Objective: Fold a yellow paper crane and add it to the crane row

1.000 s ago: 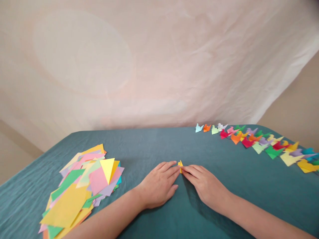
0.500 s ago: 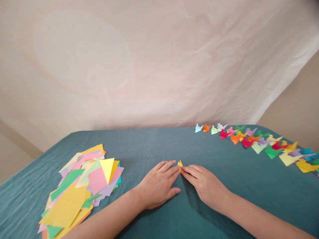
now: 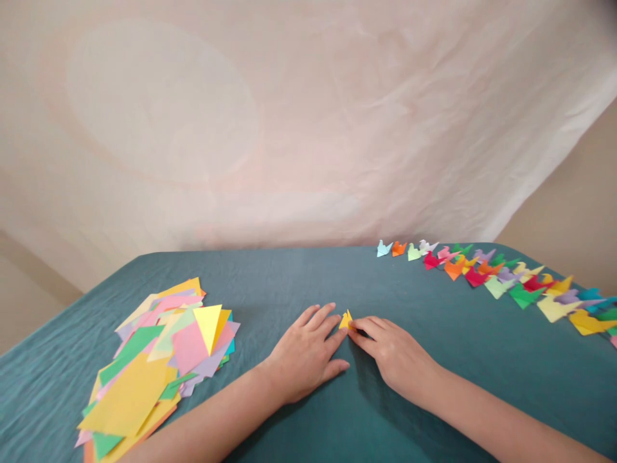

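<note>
A small folded yellow paper piece (image 3: 346, 319) with pointed tips stands between my hands near the middle of the table. My right hand (image 3: 393, 357) pinches its right side between thumb and fingers, which partly cover it. My left hand (image 3: 308, 354) lies palm down on the cloth with its fingers spread, the index fingertip touching the paper's lower left edge. Along the right side stand rows of folded paper birds in many colours, among them a yellow one (image 3: 589, 322) and a green one (image 3: 525, 295).
Loose coloured paper sheets (image 3: 130, 395) are heaped on the left, with a folded yellow triangle (image 3: 208, 326) on top. A dark green cloth (image 3: 270, 283) covers the table. Behind it hangs a pale sheet (image 3: 308, 128).
My left hand's fingers have spread and lifted a little away from the paper, so more of the yellow piece shows. My right hand keeps its pinch, nearly in place.
</note>
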The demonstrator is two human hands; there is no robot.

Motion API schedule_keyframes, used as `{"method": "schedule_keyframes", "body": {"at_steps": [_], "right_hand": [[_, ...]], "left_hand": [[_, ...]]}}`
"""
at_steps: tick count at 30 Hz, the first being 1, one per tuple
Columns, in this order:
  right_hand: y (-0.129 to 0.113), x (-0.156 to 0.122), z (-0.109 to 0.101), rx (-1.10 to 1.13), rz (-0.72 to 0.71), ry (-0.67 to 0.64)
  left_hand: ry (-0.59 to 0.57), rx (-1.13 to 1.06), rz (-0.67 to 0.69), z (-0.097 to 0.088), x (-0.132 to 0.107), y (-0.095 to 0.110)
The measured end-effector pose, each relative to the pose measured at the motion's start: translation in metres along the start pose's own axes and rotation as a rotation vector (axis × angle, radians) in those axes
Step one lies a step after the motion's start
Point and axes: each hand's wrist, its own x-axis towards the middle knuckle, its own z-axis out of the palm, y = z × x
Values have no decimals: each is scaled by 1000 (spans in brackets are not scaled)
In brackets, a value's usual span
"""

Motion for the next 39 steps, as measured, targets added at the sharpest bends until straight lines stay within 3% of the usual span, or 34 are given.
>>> {"method": "schedule_keyframes", "body": {"at_steps": [16, 39], "right_hand": [[8, 0, -11, 33, -8, -102], [15, 0, -9, 31, -6, -77]], "left_hand": [[9, -71, -49, -2, -1, 2], [57, -35, -53, -4, -1, 2]]}}
